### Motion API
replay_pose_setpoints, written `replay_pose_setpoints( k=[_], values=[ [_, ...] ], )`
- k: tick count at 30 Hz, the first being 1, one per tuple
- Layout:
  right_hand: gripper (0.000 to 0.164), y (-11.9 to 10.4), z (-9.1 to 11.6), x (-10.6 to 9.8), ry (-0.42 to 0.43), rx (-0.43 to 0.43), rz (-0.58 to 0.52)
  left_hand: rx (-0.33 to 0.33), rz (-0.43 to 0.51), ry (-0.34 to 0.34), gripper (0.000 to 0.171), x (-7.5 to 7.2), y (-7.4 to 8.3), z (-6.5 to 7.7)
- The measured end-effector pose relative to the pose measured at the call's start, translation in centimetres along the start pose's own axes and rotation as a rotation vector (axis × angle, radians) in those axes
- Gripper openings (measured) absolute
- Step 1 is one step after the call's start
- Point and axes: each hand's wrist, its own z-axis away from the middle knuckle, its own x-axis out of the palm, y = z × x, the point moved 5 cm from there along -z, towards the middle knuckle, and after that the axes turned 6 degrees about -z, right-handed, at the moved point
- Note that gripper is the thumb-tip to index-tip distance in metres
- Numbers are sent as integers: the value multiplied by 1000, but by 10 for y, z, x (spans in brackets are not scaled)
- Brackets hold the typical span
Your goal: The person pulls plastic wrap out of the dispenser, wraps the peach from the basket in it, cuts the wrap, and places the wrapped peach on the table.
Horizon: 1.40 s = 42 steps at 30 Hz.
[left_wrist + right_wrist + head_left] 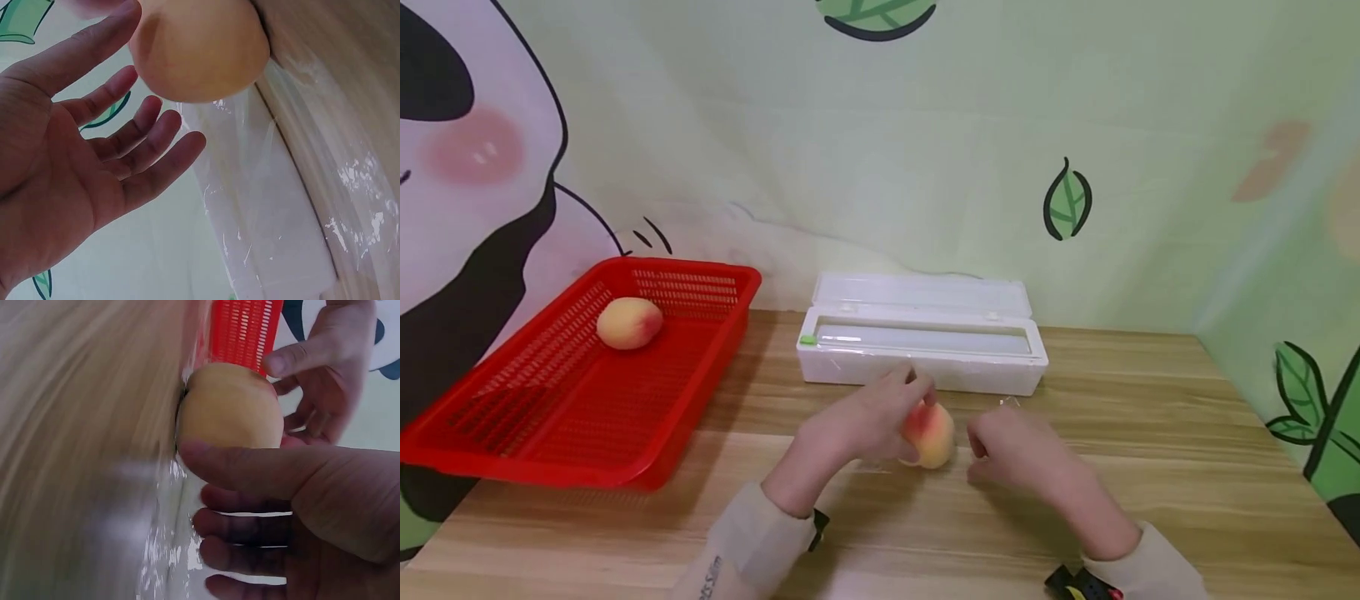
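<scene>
A yellow peach with a red blush rests on a sheet of clear plastic film spread over the table in front of the white cling film box. At the peach's left side is my left hand, thumb tip right at the fruit and the other fingers loosely spread, as the left wrist view shows. My right hand hovers just right of the peach, fingers loosely bent and holding nothing. Behind both hands stands the white cling film box, its lid raised and the roll visible inside.
A red plastic basket occupies the left of the table, with another peach lying in it. The wooden table runs back to a printed cloth wall. A green piece sits at the box's left end.
</scene>
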Motion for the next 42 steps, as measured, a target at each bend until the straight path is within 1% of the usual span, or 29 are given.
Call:
replay_pose_setpoints(
  k=[2,4,7,11,15,19,23,25,29,32,37,39,42],
  values=[
    [38,-2,-2,4,-8,-9,19,23,-8,5,51,-1,1,0],
    [39,-3,-2,7,-13,-23,16,41,-15,7,49,-2,1,1],
    [37,-4,-2,9,-12,-71,-5,62,-22,10,49,-3,1,1],
    [33,-5,-2,10,-24,-135,-61,104,-35,38,46,-5,3,0],
    [32,-7,-3,11,-35,-187,-78,126,-51,44,41,-4,4,-2],
    [33,-9,-3,11,-35,-222,-74,110,-71,30,44,-2,4,-2],
    [32,-9,-4,12,-48,-255,-68,103,-89,36,48,-1,4,-1],
    [30,-8,-4,12,-58,-277,-83,104,-95,40,51,0,5,0],
    [27,-7,-4,7,-40,-321,-118,80,-104,29,55,1,5,1],
    [26,-6,-5,2,-11,-332,-132,57,-100,15,63,2,4,1],
    [25,-5,-6,-1,-18,-318,-189,20,-88,0,81,7,6,0],
    [24,-5,-7,-3,-12,-310,-226,-3,-113,-8,89,10,7,-1],
    [23,-3,-9,-4,5,-297,-283,-28,-186,-14,101,13,10,-3]
  ],
)
